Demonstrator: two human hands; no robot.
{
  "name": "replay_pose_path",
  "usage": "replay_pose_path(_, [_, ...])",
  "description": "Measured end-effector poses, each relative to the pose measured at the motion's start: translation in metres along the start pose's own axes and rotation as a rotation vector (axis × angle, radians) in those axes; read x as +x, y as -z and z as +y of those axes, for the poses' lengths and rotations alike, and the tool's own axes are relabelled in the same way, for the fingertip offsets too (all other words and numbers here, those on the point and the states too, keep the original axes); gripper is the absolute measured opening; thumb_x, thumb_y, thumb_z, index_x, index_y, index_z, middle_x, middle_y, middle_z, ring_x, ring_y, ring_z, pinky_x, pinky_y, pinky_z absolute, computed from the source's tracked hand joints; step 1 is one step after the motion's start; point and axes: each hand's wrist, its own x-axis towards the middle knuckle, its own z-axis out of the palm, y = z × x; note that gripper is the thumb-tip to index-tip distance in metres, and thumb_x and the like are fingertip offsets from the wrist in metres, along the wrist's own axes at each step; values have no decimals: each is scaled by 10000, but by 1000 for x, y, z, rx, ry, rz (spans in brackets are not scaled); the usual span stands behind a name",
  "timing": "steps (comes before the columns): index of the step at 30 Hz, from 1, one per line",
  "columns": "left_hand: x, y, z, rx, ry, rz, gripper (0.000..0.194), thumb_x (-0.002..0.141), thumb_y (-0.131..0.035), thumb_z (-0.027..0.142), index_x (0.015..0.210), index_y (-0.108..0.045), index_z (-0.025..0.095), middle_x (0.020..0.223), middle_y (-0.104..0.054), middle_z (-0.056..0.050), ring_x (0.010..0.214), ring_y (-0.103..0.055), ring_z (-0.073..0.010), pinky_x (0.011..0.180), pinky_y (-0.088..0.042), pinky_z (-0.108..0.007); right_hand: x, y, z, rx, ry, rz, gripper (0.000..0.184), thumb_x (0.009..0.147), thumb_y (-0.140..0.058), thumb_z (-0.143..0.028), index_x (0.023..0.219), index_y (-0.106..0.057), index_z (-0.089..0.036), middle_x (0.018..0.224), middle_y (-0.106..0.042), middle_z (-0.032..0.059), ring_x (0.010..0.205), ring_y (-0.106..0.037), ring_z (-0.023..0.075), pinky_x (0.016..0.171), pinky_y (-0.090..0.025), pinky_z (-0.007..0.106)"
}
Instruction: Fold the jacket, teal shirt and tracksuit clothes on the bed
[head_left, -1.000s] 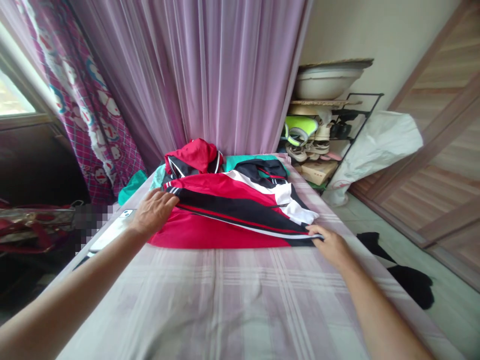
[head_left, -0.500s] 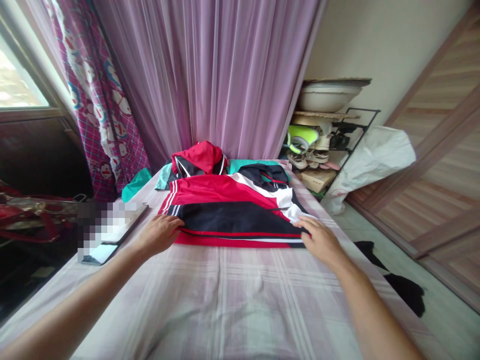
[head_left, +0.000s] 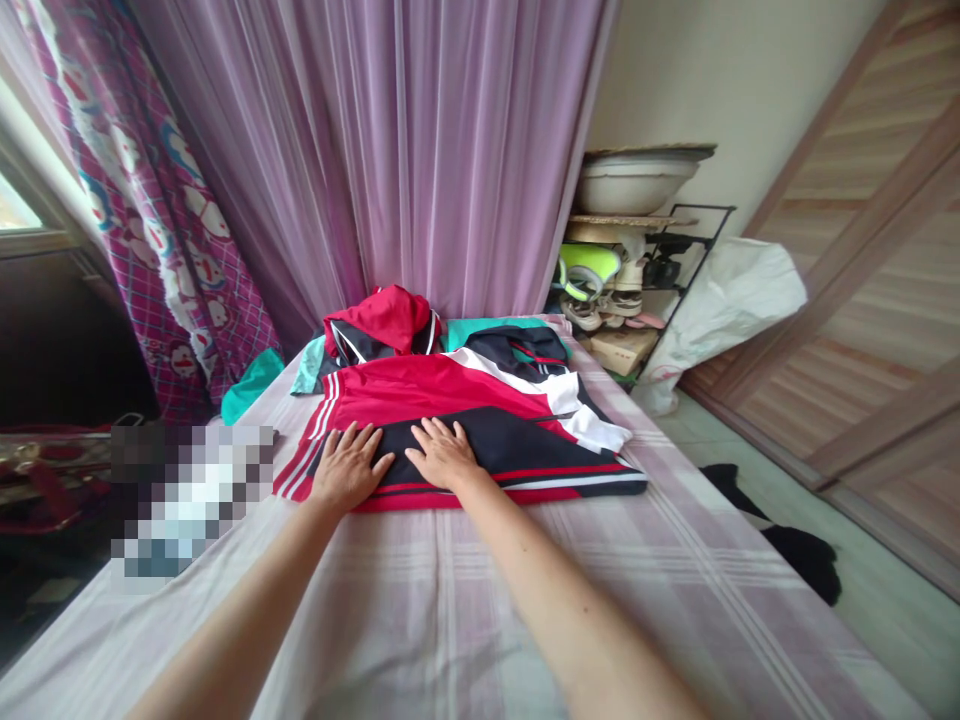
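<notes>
A red, navy and white track jacket point(head_left: 405, 387) lies spread on the bed, its striped hem to the left and its white part to the right. Along its near side a navy sleeve point(head_left: 517, 442) lies folded across the red body. My left hand point(head_left: 349, 468) rests flat on the sleeve near the striped end, fingers spread. Just right of it, my right hand point(head_left: 444, 455) also lies flat on the navy cloth with fingers apart. Neither hand grips the fabric.
Behind the jacket sit a crumpled red garment point(head_left: 386, 318) and a dark garment point(head_left: 517, 348) on teal cloth. A pixelated object point(head_left: 195, 490) lies at the bed's left edge. Right of the bed stands a shoe rack point(head_left: 686, 270) with a basin point(head_left: 637, 183).
Both hands have let go of the sleeve's near edge and now lie flat on it. My right hand has come far left, from the white part to the middle. The view has shifted slightly.
</notes>
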Motion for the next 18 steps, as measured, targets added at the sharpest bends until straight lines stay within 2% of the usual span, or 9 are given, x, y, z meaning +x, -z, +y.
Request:
replay_pose_path(5, [1,2,-2,-9,-19,13,570,960,-371,538,1405,-545,227,1464,-548,-92,1416,-393,-343,1166,-245,-555,-21,15,49,-78,-110,44,635,1004,-265,-510,1523,-379,-161,1615,-296,120,1488,-244,266,1197,-146,535])
replay_pose_path(9, [2,1,-3,-15,-21,16,559,953,-381,546,1405,-540,259,1466,-546,-93,1411,-397,-345,1155,-227,-592,-54,28,95,-183,-184,80,590,1011,-261,-482,1513,-403,-206,1606,-323,93,1484,-262,234,1199,-167,500])
replay_pose_path(14, [3,0,-4,-46,-9,5,561,953,-378,556,1409,-531,268,1476,-535,-87,1409,-396,-347,1153,-204,-614,-106,34,158,-290,-148,176,512,1013,-289,-400,1469,-467,-249,1555,-422,84,1433,-373,211,1167,-272,487])
replay_pose_path(18, [3,3,-3,-73,-14,-1,572,951,-384,556,1417,-524,254,1484,-524,-102,1419,-379,-350,1157,-192,-622,-149,36,206,-377,-129,252,484,993,-323,-324,1425,-525,-241,1490,-512,90,1401,-426,223,1163,-272,522])
